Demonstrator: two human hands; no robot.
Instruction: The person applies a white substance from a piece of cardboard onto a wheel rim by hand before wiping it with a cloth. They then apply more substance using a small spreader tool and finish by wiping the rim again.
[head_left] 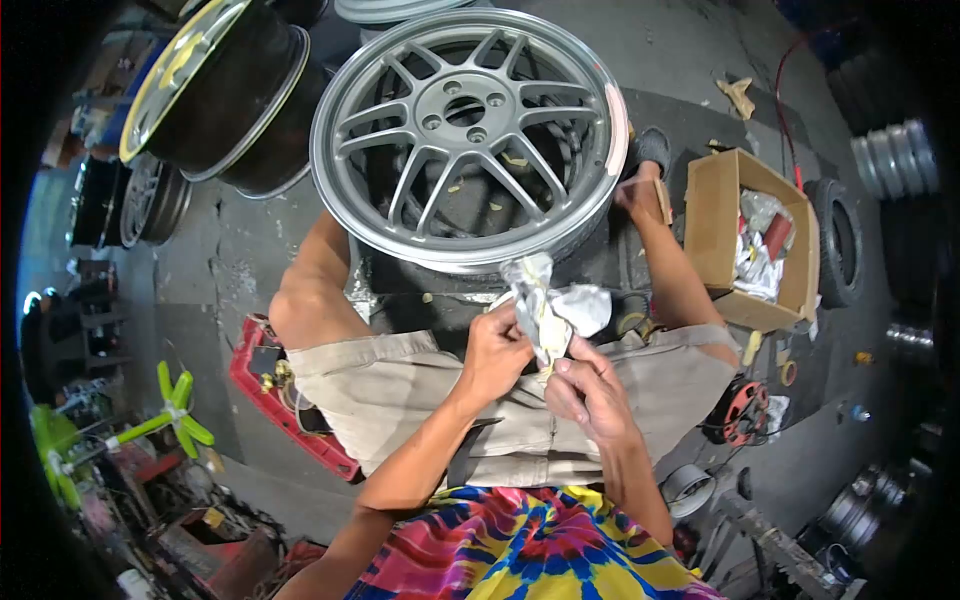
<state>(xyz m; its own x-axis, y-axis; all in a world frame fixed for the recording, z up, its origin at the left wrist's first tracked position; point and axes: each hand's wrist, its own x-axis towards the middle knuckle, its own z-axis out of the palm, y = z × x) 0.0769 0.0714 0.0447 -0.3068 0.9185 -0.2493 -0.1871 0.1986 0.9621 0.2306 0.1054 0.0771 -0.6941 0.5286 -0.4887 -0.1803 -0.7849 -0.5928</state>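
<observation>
A crumpled white sheet (545, 310) with yellowish smears is held up above the lap, just below the rim of a grey multi-spoke wheel (465, 110). My left hand (493, 350) is closed on the sheet's left side. My right hand (590, 390) pinches its lower end with thumb and fingers. The wheel lies face up between the knees, with a pinkish patch (617, 125) along its right edge. Neither hand touches the wheel.
A cardboard box (710, 225) with crumpled scraps stands on the right, beside a tyre (838, 240). More wheels (215, 95) are at the upper left. A red case (285, 400) lies by the left knee, near a green-bladed fan (178, 412). A red reel (745, 410) sits at the right.
</observation>
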